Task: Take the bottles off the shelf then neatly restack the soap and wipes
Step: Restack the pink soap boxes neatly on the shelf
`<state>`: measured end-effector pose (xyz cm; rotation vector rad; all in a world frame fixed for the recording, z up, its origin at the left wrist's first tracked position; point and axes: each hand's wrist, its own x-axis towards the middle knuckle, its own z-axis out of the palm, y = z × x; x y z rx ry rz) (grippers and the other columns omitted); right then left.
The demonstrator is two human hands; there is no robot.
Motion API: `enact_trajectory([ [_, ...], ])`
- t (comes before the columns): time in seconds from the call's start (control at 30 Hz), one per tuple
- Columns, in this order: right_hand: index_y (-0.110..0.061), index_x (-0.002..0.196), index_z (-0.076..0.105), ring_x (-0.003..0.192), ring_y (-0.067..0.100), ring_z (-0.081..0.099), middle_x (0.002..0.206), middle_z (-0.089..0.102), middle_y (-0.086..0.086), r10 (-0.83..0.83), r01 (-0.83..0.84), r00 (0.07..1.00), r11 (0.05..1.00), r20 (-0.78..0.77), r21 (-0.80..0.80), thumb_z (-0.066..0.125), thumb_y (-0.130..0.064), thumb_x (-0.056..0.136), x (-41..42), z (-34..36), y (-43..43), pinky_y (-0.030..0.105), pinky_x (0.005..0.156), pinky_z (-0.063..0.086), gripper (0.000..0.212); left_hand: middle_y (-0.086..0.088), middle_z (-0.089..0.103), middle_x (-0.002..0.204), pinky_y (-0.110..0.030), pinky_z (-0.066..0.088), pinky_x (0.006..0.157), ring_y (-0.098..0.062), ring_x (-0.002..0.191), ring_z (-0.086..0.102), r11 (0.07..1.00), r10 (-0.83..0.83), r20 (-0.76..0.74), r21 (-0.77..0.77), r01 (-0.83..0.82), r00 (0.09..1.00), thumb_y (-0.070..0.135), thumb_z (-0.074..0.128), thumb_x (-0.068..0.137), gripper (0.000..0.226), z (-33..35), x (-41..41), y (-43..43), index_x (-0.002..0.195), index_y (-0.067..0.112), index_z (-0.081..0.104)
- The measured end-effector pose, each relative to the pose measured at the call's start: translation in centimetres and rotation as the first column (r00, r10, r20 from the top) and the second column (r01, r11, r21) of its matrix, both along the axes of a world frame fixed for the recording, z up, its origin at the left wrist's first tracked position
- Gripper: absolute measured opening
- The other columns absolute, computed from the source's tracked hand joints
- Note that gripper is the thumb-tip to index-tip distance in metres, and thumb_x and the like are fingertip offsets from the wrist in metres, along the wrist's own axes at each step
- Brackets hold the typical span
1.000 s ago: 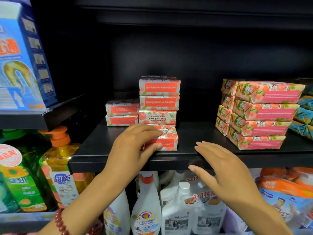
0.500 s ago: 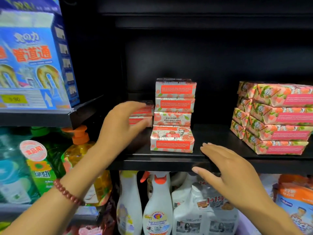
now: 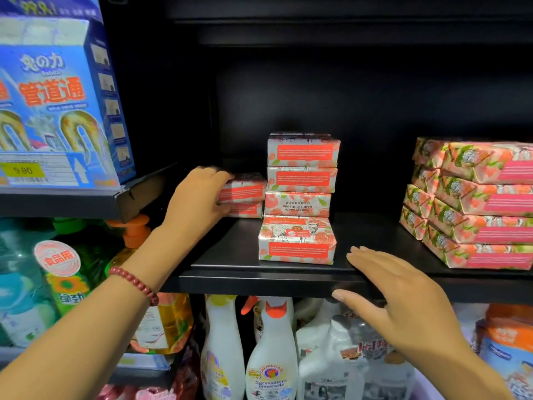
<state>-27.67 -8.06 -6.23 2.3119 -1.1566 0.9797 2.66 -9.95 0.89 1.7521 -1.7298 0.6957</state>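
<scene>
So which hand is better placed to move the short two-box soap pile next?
Left. The left hand already wraps the short soap pile; the right hand rests flat on the shelf edge, apart from it.

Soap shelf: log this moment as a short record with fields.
shelf: black shelf, no bottles on it
left hand: gripping the short pile of soap boxes at the back left
right hand: open, flat on the shelf's front edge
tall soap stack: three boxes, behind the front soap box
wipes: four-high stack of packs, right side
</scene>
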Motion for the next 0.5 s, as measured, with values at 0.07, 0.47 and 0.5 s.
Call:
enact_trajectory([
  [0.07,-0.016,0.107,0.071,0.098,0.017,0.067,0.109,0.070,-0.003,-0.009,0.009,1.000,1.000,-0.003,0.008,0.021,-0.069,0.088,0.0,0.1,0.0,0.031,0.072,0.054,0.076,-0.010,0.062,0.114,-0.039,0.044,0.088,-0.028,0.107,0.054,0.999,-0.033,0.030,-0.007,0.033,0.999,0.024,0.080,0.074,0.054,0.0,0.0,0.8,0.121,0.011,0.059],
  [0.47,-0.019,0.108,0.070,0.101,0.014,0.064,0.109,0.066,-0.011,0.101,-0.133,0.980,0.973,0.171,0.190,0.045,-0.069,0.075,-0.1,2.7,1.1,0.021,0.087,0.044,0.065,0.004,0.063,0.099,-0.022,0.041,0.073,-0.009,0.088,0.054,0.950,-0.216,-0.244,-0.275,0.147,0.945,0.041,0.059,0.079,0.040,-4.1,-0.5,11.3,0.106,0.012,0.065],
  [0.5,-0.017,0.108,0.070,0.101,0.013,0.062,0.107,0.064,-0.012,0.134,-0.181,0.959,0.968,0.249,0.174,0.053,-0.060,0.076,0.2,3.7,1.5,0.017,0.088,0.042,0.056,0.004,0.063,0.099,-0.020,0.041,0.073,-0.009,0.088,0.054,0.943,-0.224,-0.266,-0.303,0.139,0.938,0.040,0.059,0.079,0.039,-4.3,-0.5,12.0,0.104,0.011,0.066],
])
